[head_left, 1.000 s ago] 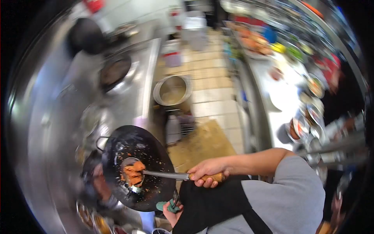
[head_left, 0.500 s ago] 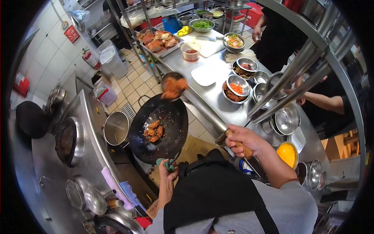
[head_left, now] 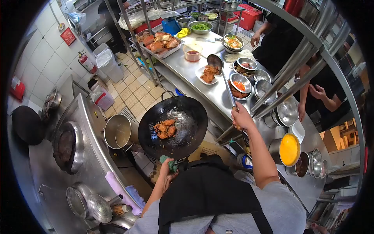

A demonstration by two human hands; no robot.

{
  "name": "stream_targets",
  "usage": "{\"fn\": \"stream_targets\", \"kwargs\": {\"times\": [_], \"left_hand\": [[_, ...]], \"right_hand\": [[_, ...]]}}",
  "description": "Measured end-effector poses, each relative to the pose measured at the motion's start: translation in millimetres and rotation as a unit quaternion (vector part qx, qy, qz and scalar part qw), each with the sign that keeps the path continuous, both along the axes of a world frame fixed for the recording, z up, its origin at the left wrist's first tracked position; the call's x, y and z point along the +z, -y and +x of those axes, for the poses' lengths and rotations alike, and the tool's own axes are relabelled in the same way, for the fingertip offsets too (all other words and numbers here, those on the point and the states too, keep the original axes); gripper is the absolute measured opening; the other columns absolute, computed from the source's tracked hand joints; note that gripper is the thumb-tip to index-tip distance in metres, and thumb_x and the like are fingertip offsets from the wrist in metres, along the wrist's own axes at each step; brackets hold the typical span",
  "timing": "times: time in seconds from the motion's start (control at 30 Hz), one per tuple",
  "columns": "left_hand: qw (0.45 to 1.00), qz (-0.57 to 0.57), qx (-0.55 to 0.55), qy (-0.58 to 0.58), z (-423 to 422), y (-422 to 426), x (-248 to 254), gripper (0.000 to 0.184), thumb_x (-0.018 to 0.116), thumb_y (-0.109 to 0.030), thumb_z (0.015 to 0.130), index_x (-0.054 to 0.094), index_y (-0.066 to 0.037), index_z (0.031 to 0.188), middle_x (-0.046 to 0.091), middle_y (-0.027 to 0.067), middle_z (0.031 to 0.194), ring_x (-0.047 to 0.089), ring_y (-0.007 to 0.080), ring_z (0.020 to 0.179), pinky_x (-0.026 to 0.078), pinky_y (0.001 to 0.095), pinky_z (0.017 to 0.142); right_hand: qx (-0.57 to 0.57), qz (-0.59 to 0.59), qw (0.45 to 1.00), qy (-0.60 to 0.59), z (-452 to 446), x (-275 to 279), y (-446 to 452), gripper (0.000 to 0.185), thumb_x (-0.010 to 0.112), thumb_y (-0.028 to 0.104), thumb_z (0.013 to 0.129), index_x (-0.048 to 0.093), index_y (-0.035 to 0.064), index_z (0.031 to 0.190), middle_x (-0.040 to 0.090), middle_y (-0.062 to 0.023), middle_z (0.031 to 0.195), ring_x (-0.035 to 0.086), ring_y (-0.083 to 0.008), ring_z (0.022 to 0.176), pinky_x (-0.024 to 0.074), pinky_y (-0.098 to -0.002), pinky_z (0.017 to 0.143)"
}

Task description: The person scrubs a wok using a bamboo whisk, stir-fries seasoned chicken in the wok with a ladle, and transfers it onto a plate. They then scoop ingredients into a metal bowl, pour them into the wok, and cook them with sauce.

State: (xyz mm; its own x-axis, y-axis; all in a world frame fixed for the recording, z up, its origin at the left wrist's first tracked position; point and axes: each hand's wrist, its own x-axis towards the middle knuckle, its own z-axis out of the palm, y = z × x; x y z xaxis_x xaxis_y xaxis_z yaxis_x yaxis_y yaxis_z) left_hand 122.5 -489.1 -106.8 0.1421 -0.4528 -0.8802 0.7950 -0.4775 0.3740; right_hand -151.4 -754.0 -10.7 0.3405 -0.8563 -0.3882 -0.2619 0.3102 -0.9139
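Note:
My left hand (head_left: 167, 171) is closed round a green cloth (head_left: 169, 163) at the near handle of a black wok (head_left: 191, 128). Pieces of browned, reddish food (head_left: 165, 129) lie in the middle of the wok, which hangs beside the steel table. My right hand (head_left: 242, 117) grips the wooden-handled end of a long ladle (head_left: 226, 86). The ladle's dark bowl is tilted over a white plate (head_left: 201, 72) on the table, where more of the browned food (head_left: 209, 75) lies.
On the steel table (head_left: 187, 72) stand a tray of meat (head_left: 159, 42), a sauce tub (head_left: 192, 52), steel bowls and a pot of yellow liquid (head_left: 290, 149). At left are a stove (head_left: 46, 171) and a tall pot (head_left: 117, 131). Co-workers' hands (head_left: 319, 93) show at right.
The ladle has swung from above the wok to the plate, and food now lies on that plate, which was bare. The wok has shifted right, towards the table.

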Motion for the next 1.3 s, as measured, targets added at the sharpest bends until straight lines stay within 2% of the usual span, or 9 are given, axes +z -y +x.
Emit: {"fn": "stream_targets", "kwargs": {"times": [0.07, 0.33, 0.57, 0.8, 1.0, 1.03, 1.07, 1.13, 1.3], "left_hand": [[0.999, 0.012, -0.043, -0.010, 8, -4, -5, 0.028, 0.060, -0.031, 0.074, 0.047, -0.007, 0.083, 0.051, 0.0082, 0.066, 0.048, 0.0198, 0.056, 0.038, 0.0305, 0.048], [0.997, 0.008, 0.002, -0.074, 19, -7, -26, 0.025, 0.061, -0.030, 0.074, 0.051, -0.008, 0.080, 0.055, 0.0064, 0.066, 0.052, 0.0190, 0.057, 0.040, 0.0292, 0.046], [0.992, -0.027, 0.055, -0.113, 23, 3, -61, 0.019, 0.060, -0.029, 0.077, 0.053, -0.011, 0.079, 0.055, 0.0038, 0.064, 0.053, 0.0171, 0.054, 0.044, 0.0296, 0.045], [0.996, -0.017, 0.034, -0.085, 26, 2, -52, 0.021, 0.058, -0.030, 0.078, 0.053, -0.010, 0.074, 0.055, 0.0040, 0.061, 0.052, 0.0165, 0.051, 0.045, 0.0287, 0.044], [0.999, 0.004, 0.017, -0.048, 27, -13, -51, 0.022, 0.062, -0.028, 0.075, 0.052, -0.009, 0.081, 0.055, 0.0051, 0.067, 0.053, 0.0161, 0.055, 0.044, 0.0285, 0.044], [0.999, 0.009, 0.009, -0.048, 27, -14, -57, 0.022, 0.062, -0.028, 0.075, 0.052, -0.009, 0.081, 0.054, 0.0050, 0.066, 0.053, 0.0160, 0.055, 0.044, 0.0287, 0.043], [0.999, 0.015, 0.001, -0.048, 27, -15, -60, 0.022, 0.062, -0.028, 0.075, 0.051, -0.009, 0.080, 0.054, 0.0048, 0.066, 0.052, 0.0159, 0.054, 0.044, 0.0290, 0.043], [0.999, 0.031, 0.016, -0.026, 23, -12, -60, 0.022, 0.062, -0.028, 0.075, 0.052, -0.009, 0.079, 0.054, 0.0044, 0.065, 0.052, 0.0159, 0.053, 0.043, 0.0294, 0.042], [0.997, 0.063, 0.007, -0.039, 23, -13, -71, 0.019, 0.062, -0.026, 0.074, 0.051, -0.011, 0.078, 0.050, 0.0032, 0.063, 0.049, 0.0161, 0.050, 0.045, 0.0313, 0.041]], "right_hand": [[-0.037, -0.043, 0.998, -0.013, 4, 4, -5, 0.040, 0.048, 0.010, 0.089, 0.037, 0.0036, 0.126, 0.046, -0.0027, 0.066, 0.046, -0.0098, 0.045, 0.0382, -0.0263, 0.038], [-0.081, 0.036, 0.992, 0.084, -8, 23, -36, 0.059, 0.050, 0.009, 0.089, 0.023, 0.0085, 0.141, 0.047, -0.0025, 0.066, 0.044, -0.0099, 0.045, 0.0379, -0.0251, 0.039], [-0.071, 0.164, 0.921, 0.347, -17, 2, -62, 0.044, 0.045, 0.013, 0.095, 0.030, 0.0184, 0.136, 0.041, -0.0002, 0.069, 0.039, -0.0056, 0.045, 0.0364, -0.0205, 0.038], [0.111, 0.152, 0.978, 0.093, 9, -1, -102, 0.051, 0.050, 0.008, 0.090, 0.033, 0.0090, 0.137, 0.047, -0.0019, 0.071, 0.040, -0.0070, 0.042, 0.0355, -0.0217, 0.037], [0.317, -0.203, 0.888, -0.266, 64, -94, -86, 0.053, 0.054, 0.011, 0.085, 0.037, -0.0015, 0.134, 0.062, -0.0139, 0.083, 0.058, -0.0163, 0.051, 0.0477, -0.0321, 0.051], [0.327, -0.201, 0.888, -0.251, 66, -113, -88, 0.054, 0.053, 0.013, 0.085, 0.036, -0.0013, 0.135, 0.064, -0.0152, 0.083, 0.061, -0.0178, 0.055, 0.0486, -0.0331, 0.053], [0.311, -0.033, 0.922, -0.229, 83, -65, -104, 0.054, 0.053, 0.012, 0.086, 0.035, -0.0022, 0.135, 0.063, -0.0117, 0.077, 0.059, -0.0156, 0.053, 0.0476, -0.0314, 0.051], [0.311, 0.039, 0.928, -0.202, 87, -52, -120, 0.055, 0.052, 0.009, 0.088, 0.032, 0.0061, 0.139, 0.049, -0.0009, 0.062, 0.047, -0.0096, 0.046, 0.0384, -0.0269, 0.042], [0.354, 0.160, 0.910, -0.147, 63, -44, -131, 0.055, 0.051, 0.008, 0.089, 0.031, 0.0081, 0.140, 0.046, 0.0017, 0.062, 0.043, -0.0076, 0.045, 0.0349, -0.0241, 0.041]]}}
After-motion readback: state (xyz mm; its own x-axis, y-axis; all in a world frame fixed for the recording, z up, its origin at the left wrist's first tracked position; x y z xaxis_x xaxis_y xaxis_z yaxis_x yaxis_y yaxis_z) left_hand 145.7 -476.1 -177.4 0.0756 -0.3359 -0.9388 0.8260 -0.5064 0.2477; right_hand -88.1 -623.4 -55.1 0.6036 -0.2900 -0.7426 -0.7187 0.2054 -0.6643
